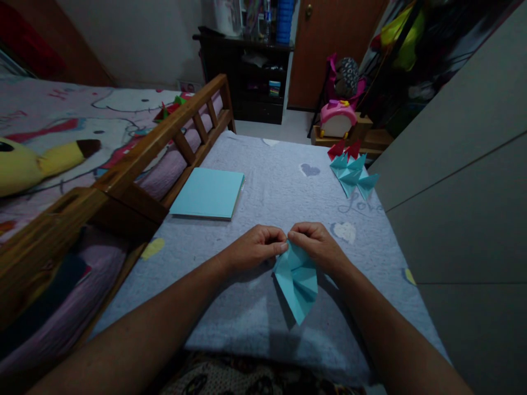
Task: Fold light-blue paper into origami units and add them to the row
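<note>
Dim light in here tonight, and straight ahead a pale wall (pixel 132 44) runs up to a dark cabinet (pixel 245 82)! Just beside it, a brown door (pixel 329 49) with its round knob (pixel 309 10). Light floor (pixel 297 125) below. Over on the left, a wooden rail (pixel 164 133) edges a bed (pixel 41 101); on the right, seamed pale panels (pixel 465 181) rise.

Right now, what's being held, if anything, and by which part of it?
The folded light-blue paper: the left hand and right hand pinch it together at its far end, away from the person.
</note>
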`<act>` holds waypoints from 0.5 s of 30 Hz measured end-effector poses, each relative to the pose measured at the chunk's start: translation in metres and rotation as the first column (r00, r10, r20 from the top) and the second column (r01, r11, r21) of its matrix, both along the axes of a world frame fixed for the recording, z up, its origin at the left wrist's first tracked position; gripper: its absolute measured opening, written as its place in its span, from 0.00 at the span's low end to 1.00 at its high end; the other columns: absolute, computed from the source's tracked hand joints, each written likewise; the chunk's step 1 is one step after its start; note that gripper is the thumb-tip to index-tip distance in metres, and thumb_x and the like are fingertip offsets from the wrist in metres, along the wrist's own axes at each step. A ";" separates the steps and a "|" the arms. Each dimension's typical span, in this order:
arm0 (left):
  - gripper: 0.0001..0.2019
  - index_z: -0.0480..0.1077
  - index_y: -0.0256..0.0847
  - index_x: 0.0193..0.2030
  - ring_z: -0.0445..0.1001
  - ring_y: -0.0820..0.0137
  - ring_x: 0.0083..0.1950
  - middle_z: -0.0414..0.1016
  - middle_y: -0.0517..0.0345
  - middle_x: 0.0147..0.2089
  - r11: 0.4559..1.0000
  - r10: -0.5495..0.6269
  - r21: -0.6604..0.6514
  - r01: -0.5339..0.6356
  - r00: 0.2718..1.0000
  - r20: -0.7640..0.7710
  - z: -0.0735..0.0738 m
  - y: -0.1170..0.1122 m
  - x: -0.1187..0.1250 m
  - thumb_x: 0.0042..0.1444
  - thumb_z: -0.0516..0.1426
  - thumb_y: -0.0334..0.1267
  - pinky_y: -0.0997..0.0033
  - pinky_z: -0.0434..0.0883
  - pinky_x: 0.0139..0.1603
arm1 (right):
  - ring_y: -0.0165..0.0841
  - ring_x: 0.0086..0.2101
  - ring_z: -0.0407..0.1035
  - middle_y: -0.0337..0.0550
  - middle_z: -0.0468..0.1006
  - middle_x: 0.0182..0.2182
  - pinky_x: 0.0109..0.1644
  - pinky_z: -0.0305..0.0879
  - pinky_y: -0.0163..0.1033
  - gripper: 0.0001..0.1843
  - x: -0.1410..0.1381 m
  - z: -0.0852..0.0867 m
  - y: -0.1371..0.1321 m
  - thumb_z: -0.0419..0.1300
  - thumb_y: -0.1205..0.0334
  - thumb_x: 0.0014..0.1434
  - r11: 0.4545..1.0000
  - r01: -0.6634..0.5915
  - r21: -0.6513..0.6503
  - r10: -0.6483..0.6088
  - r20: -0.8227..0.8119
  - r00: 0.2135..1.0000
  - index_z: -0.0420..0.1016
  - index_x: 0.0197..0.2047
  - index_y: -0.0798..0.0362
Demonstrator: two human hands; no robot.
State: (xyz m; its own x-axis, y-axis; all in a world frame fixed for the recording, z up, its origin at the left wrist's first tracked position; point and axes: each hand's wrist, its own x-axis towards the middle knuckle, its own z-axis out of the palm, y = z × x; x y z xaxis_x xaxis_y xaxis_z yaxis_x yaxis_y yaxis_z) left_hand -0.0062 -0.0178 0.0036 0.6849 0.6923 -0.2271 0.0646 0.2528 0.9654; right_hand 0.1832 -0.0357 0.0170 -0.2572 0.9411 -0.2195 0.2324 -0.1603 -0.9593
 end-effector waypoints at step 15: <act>0.14 0.69 0.38 0.36 0.60 0.77 0.24 0.65 0.63 0.27 0.998 -0.001 -0.057 -0.001 0.999 -0.047 -0.005 0.000 -0.002 0.55 0.62 0.47 0.75 0.56 0.25 | 0.25 0.21 0.55 0.33 0.63 0.20 0.24 0.50 0.33 0.15 0.002 -0.006 0.002 0.61 0.50 0.52 0.996 0.085 -0.011 -0.085 -0.063 0.994 0.69 0.25 0.53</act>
